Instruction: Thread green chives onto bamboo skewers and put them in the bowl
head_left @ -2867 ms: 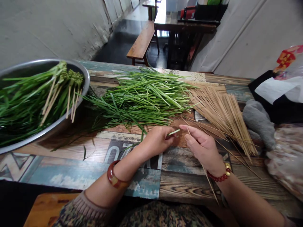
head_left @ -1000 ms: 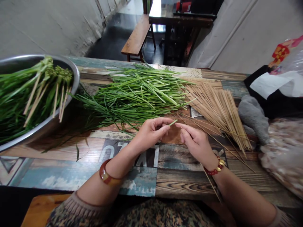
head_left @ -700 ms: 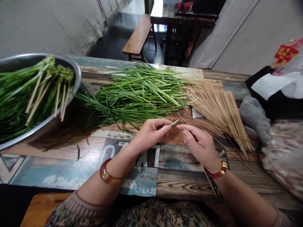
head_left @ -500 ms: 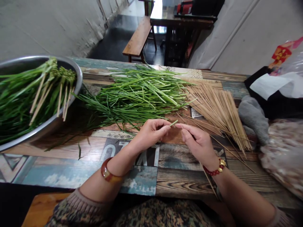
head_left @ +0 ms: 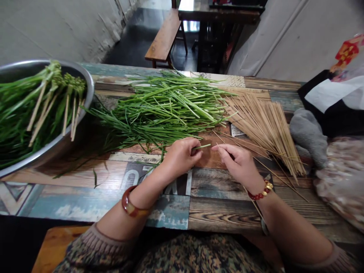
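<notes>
Between thumb and fingers of my left hand [head_left: 181, 154] is a green chive stalk [head_left: 204, 146], its cut end sticking out to the right. My right hand [head_left: 238, 161] pinches a thin bamboo skewer [head_left: 257, 207], whose long end runs back under the wrist toward me. The skewer's tip by the fingertips is close to the stalk's end, with a small gap between them. Just beyond both hands lies a loose heap of chives [head_left: 165, 108]. Fanned out beyond my right hand is a pile of bamboo skewers [head_left: 267, 127].
At the left, a metal bowl [head_left: 90, 89] holds chives threaded in bunches on skewers. A grey cloth [head_left: 308, 134] and a clear plastic bag of pale pieces [head_left: 341, 178] sit at the right. Past the table [head_left: 167, 212] stands a wooden bench [head_left: 165, 38].
The stalk in my left hand has turned flatter and shows more of its length. My left fingers have shifted slightly left, and the gap to the right hand is wider. The view has tilted down slightly.
</notes>
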The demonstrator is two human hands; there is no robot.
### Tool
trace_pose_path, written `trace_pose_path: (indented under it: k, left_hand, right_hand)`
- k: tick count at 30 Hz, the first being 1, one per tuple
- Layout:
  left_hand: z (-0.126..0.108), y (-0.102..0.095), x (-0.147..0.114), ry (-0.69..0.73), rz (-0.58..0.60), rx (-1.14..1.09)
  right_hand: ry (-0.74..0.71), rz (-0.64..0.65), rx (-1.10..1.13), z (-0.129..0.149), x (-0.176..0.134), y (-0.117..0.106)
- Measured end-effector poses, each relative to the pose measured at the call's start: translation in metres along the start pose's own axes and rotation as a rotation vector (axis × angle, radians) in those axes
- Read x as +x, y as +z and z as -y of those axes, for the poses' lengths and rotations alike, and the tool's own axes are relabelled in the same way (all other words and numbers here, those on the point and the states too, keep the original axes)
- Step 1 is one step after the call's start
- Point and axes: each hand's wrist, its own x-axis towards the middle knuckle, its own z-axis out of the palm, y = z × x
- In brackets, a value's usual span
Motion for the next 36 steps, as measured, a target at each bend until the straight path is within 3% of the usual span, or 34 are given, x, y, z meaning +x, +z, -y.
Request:
trace_pose_path:
  k: [4, 8, 18, 25, 29, 36]
  left_hand:
    - [0.0, -0.001, -0.001, 0.015, 0.082, 0.154]
    - [-0.002, -0.003, -0.002, -0.047, 0.109, 0.159]
    - [0.0, -0.008, 0.001, -0.02, 0.053, -0.138]
    - [-0.004, -0.011, -0.001, 0.007, 0.11, -0.352]
    - [-0.005, -0.012, -0.001, -0.019, 0.061, -0.334]
    - [-0.004, -0.013, 0.0, -0.029, 0.062, -0.316]
  right_hand:
    - [0.023, -0.025, 0.01, 0.001, 0.0, 0.0]
    - [0.017, -0.022, 0.027, 0.002, -0.001, -0.001]
    - [-0.04, 0.002, 0.145, 0.011, -0.005, -0.001]
    - [-0.157, 0.017, 0.15, 0.011, -0.004, 0.004]
    - [-0.178, 0.108, 0.065, 0.006, -0.002, 0.005]
    - [-0.13, -0.005, 0.044, 0.008, -0.001, 0.003]
